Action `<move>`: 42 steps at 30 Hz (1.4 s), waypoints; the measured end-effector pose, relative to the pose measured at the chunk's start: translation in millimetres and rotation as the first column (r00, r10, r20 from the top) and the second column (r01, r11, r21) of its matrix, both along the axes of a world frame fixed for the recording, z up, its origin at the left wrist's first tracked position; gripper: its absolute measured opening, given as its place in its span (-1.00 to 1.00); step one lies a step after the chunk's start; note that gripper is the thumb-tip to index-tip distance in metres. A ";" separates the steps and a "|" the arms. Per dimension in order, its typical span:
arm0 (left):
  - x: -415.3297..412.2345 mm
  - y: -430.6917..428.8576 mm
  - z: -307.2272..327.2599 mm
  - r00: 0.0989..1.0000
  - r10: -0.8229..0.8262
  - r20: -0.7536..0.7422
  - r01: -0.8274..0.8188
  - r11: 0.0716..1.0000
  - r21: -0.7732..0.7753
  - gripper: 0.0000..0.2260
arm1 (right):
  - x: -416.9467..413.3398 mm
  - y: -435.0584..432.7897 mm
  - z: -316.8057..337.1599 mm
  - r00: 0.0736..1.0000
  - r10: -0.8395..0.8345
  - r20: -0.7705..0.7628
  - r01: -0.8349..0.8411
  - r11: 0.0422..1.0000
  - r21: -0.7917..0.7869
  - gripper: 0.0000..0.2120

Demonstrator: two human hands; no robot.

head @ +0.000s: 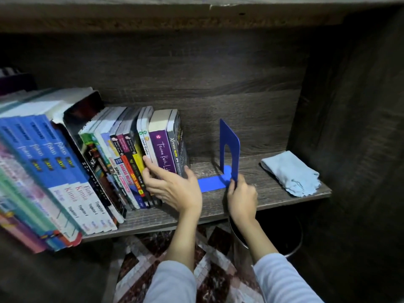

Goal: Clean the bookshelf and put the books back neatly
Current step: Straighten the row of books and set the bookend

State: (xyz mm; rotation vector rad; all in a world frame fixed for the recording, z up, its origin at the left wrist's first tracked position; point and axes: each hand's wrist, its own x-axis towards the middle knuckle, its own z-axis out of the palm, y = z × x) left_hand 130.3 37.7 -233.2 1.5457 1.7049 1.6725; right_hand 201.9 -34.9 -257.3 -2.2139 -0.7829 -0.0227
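Books (131, 154): row on left of shelf (273, 200), spines forward.
Bookend (229, 145): blue, L-shaped, near the row's right end; plate upright, foot flat, pointing left at the books.
Left hand (172, 189): fingers spread, pressing the end spines.
Right hand (241, 199): pinches the plate's lower front edge.
Cloth (290, 171): folded, far right.

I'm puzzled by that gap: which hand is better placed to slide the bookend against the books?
Right. The right hand grips the bookend, which stands apart from the books; the left hand presses on their spines, probably steadying them.
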 end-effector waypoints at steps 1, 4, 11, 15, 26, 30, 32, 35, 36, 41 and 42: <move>2.0 1.5 2.8 0.999 0.012 0.032 -0.012 1.000 -0.015 -0.17 | 0.3 0.2 0.8 1.000 -0.005 0.002 0.005 1.000 0.000 -0.70; 12.0 2.2 5.9 0.996 0.018 0.083 -0.019 1.000 0.007 -0.22 | -1.4 2.1 0.4 1.000 -0.025 -0.011 0.025 1.000 0.002 -0.69; 13.1 17.3 3.8 0.982 -0.036 0.183 0.052 0.995 -0.084 -0.15 | 0.3 3.2 0.5 1.000 -0.015 -0.001 0.015 1.000 0.022 -0.70; 11.5 17.7 8.6 0.951 -0.015 0.309 0.055 0.991 -0.121 -0.28 | -1.7 6.0 0.3 0.999 -0.023 -0.023 0.024 0.999 0.034 -0.68; 10.7 10.9 10.9 0.891 -0.076 0.448 0.118 0.991 -0.066 -0.36 | -20.2 28.0 -4.2 0.997 0.072 -0.012 -0.072 0.997 0.020 -0.67; 9.9 12.4 11.8 0.900 -0.103 0.423 0.149 0.986 -0.078 -0.35 | -18.4 30.8 -7.5 0.996 0.083 0.028 -0.084 0.996 0.037 -0.67; 11.8 10.9 13.4 0.902 -0.117 0.416 0.165 0.983 -0.082 -0.35 | -17.0 32.3 -9.6 0.996 0.086 0.037 -0.088 0.995 0.047 -0.68; 19.9 6.5 15.7 0.901 -0.134 0.412 0.194 0.975 -0.107 -0.34 | -15.9 33.1 -12.3 0.994 0.096 0.054 -0.100 0.993 0.063 -0.68; 23.3 4.3 16.4 0.900 -0.143 0.411 0.206 0.972 -0.112 -0.34 | -15.3 32.2 -13.7 0.993 0.105 0.046 -0.109 0.991 0.076 -0.67; 39.8 -8.0 17.3 0.895 -0.212 0.392 0.272 0.957 -0.103 -0.35 | -7.4 36.7 -24.1 0.987 0.150 0.056 -0.148 0.989 -0.026 -0.63; 41.8 -9.8 17.5 0.897 -0.221 0.384 0.281 0.954 -0.107 -0.35 | -5.1 37.9 -26.1 0.985 0.151 0.083 -0.146 0.987 -0.069 -0.62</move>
